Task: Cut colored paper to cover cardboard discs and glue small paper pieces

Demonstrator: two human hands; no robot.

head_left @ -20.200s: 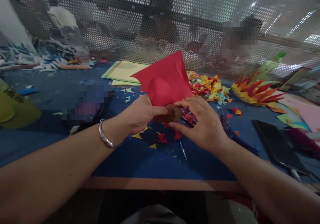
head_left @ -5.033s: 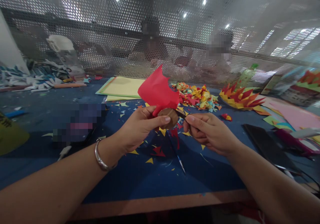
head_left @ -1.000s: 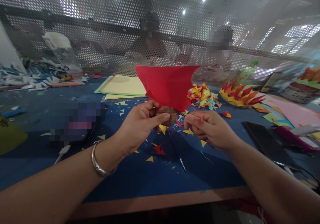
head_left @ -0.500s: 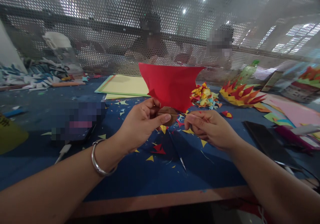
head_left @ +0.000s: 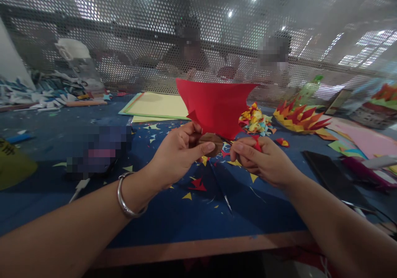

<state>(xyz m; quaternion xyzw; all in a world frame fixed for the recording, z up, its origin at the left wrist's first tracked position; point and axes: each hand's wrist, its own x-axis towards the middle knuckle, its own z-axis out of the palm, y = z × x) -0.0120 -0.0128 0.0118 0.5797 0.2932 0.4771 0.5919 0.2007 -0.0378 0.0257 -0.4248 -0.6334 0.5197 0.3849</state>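
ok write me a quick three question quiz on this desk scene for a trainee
1. True or false: the silver bracelet is worn on the right wrist.

2. Multiple choice: what colour is the sheet rising between the left hand and the right hand?
A. yellow
B. red
C. blue

3. Which lies nearer the front edge of the table: the thin blue tool or the heap of paper scraps?

Key
1. False; it is on the left.
2. B, red.
3. The thin blue tool.
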